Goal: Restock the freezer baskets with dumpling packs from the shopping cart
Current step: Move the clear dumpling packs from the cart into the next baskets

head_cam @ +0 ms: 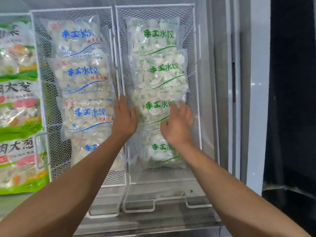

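Two white wire freezer baskets stand side by side. The right basket (pixel 193 53) holds several clear dumpling packs with green lettering, laid in an overlapping row. The left basket (pixel 42 53) holds similar packs with blue lettering (pixel 80 74). Both hands are on the third green-lettered pack (pixel 152 108). My left hand (pixel 124 120) lies with straight fingers along the pack's left edge, by the wire wall between the baskets. My right hand (pixel 177 124) rests on the pack's right half with spread, slightly bent fingers; it is blurred. The shopping cart is out of view.
Colourful green-edged food bags (pixel 18 106) fill the compartment at the far left. The freezer's white frame (pixel 239 100) runs down the right side, with a dark area (pixel 290 100) beyond it. A wire handle (pixel 153 200) juts out below the right basket.
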